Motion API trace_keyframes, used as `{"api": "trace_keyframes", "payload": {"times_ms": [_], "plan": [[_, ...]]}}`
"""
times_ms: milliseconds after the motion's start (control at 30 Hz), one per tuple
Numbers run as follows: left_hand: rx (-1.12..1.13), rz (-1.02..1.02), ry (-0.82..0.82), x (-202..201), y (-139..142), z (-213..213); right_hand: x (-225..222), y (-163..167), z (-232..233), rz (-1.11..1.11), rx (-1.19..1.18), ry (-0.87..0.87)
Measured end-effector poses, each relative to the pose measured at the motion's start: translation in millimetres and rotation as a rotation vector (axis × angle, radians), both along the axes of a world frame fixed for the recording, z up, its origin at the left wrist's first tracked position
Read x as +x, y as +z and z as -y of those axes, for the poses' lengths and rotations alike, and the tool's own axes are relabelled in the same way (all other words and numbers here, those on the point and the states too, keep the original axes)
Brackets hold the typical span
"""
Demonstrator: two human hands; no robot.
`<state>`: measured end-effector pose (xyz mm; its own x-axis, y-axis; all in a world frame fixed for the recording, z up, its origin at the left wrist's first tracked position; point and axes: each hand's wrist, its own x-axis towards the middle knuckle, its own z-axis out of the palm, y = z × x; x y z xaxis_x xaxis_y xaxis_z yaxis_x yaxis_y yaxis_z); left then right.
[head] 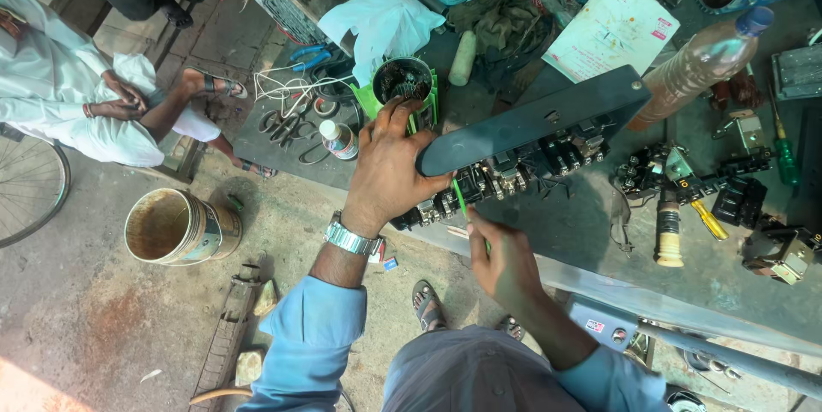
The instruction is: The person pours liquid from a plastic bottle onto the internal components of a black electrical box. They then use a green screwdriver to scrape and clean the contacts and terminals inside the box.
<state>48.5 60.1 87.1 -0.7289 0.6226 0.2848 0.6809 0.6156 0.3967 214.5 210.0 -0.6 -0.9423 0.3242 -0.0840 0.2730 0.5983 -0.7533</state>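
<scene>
A: What was in hand at that moment?

B: A long dark panel [535,116] with a row of black switch blocks [514,174] fixed along its lower edge. It lay tilted across the front of the workbench [591,232], its near end at the bench's edge.

A: And the hands?

B: The left hand [390,168], a metal watch [349,238] at its wrist, was wrapped around the panel's near end, fingers over the top, thumb against the dark face. The right hand [505,262] pinched a thin green-handled screwdriver [462,202] whose tip reached up into the blocks just beside the left thumb.

A: What lay around it?

B: Behind the left hand stood a green-cased motor part [404,82] with a white cloth [381,26] beyond it. To the right were a brownish plastic bottle [706,56] lying on its side, a printed paper sheet [612,31] and more black switch parts [753,215], with a yellow-handled screwdriver [709,219] among them. A small white-capped bottle [338,140] sat near some wire loops [291,91].

A: Off the bench?

B: A rusty paint bucket [175,225] stood on the ground, and a person in white [77,95] sat well apart at the left.
</scene>
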Motion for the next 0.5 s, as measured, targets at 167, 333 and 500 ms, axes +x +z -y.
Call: {"api": "trace_keyframes", "payload": {"times_ms": [167, 333, 500], "plan": [[-0.017, -0.015, 0.025, 3.8, 0.9, -2.1, 4.7, -2.4, -4.7, -0.272, -0.057, 0.085], [-0.002, 0.014, 0.032, 1.2, 1.4, -1.5, -0.8, 4.3, -8.4, -0.169, -0.134, 0.040], [-0.014, 0.027, 0.045, -0.8, 3.3, -2.1, 36.0, 12.5, -16.0, -0.141, 0.069, 0.134]]}}
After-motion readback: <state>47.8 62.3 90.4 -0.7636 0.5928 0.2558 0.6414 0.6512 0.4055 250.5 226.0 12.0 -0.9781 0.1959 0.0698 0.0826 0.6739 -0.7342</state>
